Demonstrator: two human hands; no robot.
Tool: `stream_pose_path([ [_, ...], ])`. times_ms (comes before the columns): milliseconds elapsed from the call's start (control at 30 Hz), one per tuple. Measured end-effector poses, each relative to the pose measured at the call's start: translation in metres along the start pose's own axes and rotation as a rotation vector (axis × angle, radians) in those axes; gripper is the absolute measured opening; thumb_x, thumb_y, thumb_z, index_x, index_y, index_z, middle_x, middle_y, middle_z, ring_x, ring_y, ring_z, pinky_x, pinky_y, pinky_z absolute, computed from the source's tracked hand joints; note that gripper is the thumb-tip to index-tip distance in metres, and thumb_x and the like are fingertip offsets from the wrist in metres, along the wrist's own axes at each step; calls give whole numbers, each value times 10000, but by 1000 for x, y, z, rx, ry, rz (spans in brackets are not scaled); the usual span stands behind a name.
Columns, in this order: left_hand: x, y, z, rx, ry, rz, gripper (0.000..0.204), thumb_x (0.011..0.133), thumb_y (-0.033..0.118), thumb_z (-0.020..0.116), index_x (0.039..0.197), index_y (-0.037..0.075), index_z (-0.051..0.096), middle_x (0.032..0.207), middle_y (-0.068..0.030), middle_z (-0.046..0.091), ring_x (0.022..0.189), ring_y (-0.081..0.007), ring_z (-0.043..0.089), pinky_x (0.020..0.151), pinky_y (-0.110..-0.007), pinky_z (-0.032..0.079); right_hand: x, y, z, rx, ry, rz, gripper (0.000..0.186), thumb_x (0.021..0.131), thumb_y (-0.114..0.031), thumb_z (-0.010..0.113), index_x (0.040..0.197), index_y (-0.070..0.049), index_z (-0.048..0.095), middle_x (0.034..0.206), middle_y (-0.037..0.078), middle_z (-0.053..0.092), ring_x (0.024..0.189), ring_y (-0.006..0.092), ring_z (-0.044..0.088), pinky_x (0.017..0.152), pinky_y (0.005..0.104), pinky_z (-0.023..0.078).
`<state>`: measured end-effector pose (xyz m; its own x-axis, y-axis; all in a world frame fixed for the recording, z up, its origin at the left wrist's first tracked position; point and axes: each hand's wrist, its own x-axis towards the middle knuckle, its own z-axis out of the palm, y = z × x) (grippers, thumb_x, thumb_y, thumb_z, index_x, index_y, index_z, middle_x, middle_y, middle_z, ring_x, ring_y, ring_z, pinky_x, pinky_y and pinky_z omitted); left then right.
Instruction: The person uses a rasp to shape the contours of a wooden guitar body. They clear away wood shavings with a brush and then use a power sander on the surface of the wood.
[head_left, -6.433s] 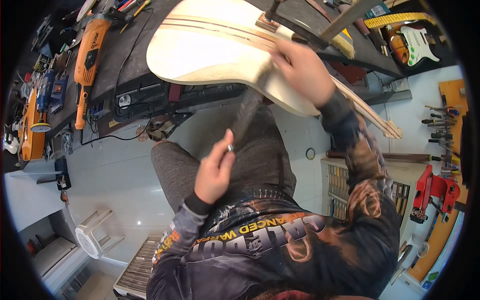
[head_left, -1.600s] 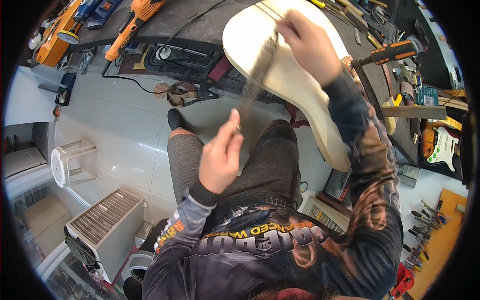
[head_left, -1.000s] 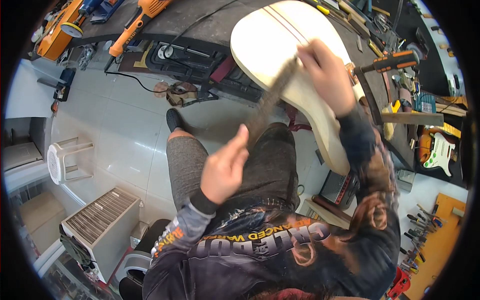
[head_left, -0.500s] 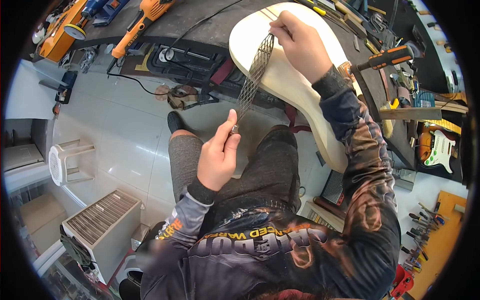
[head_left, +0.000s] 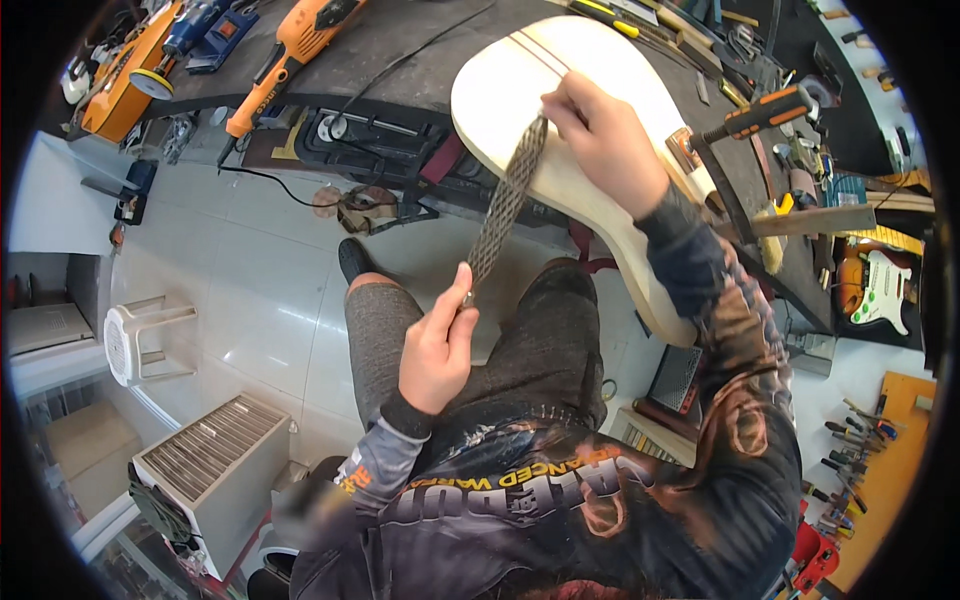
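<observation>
A saw rasp (head_left: 508, 205) with an open metal lattice lies slantwise across the near left edge of a pale wooden guitar body (head_left: 520, 75). My left hand (head_left: 438, 350) is closed on the rasp's near end, its thumb and forefinger on the tip. At the far end, the fingers of my right hand (head_left: 615, 150) pinch the rasp above the wood. The body rests on the dark workbench (head_left: 420, 70) and juts past its front edge. A clamp (head_left: 765, 113) with an orange and black handle stands at its right side.
An orange power tool (head_left: 300, 50) and its cord lie at the bench's left. Hand tools (head_left: 740, 45) crowd the right. A white stool (head_left: 125, 345) and a grey slatted cabinet (head_left: 215, 435) stand on the floor to my left. A sunburst guitar (head_left: 880, 290) is at far right.
Both hands have drawn the rasp toward me along the edge of the guitar body, keeping their grip. The whole view has also shifted slightly.
</observation>
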<state>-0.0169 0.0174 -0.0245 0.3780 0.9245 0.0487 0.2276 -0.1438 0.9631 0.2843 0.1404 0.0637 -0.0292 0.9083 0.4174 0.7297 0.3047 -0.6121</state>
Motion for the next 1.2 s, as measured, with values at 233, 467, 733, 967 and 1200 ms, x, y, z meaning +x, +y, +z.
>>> stream_pose_path([
  [233,3,5,0,-36,-6,-94,512,1113,44,632,1621,36,569,1119,-146,789,840,-182,710,809,-293,570,23,5,-5,-59,-83,-61,169,1065,-180,681,1098,-14,680,933,223,763,881,436,749,802,482,582],
  [467,-24,8,21,27,-181,99,485,1065,15,663,1548,11,623,1379,-261,746,1175,-400,785,980,-392,613,-78,-4,-70,-128,-104,160,154,1104,-144,665,1096,9,646,989,177,767,897,301,749,830,402,574],
  [733,-23,12,31,12,-233,57,538,1069,42,671,1599,34,579,1485,-262,698,1319,-411,726,1084,-409,578,-79,3,-73,-199,-119,180,135,1083,-131,654,1103,2,650,900,163,729,810,282,697,794,412,564],
  [967,2,20,32,-40,-224,-39,529,1095,30,634,1620,52,570,1224,-160,723,960,-276,708,857,-326,570,-42,23,-61,-198,-21,75,144,1108,-148,661,1103,-8,626,920,169,737,840,295,725,780,403,561],
  [1200,-44,7,33,12,-303,144,556,1079,-13,622,1630,45,571,1041,-114,710,866,-130,648,853,-259,544,-126,-9,-90,-153,-51,175,131,1086,-135,652,1076,-6,632,913,211,734,905,408,753,793,457,573],
])
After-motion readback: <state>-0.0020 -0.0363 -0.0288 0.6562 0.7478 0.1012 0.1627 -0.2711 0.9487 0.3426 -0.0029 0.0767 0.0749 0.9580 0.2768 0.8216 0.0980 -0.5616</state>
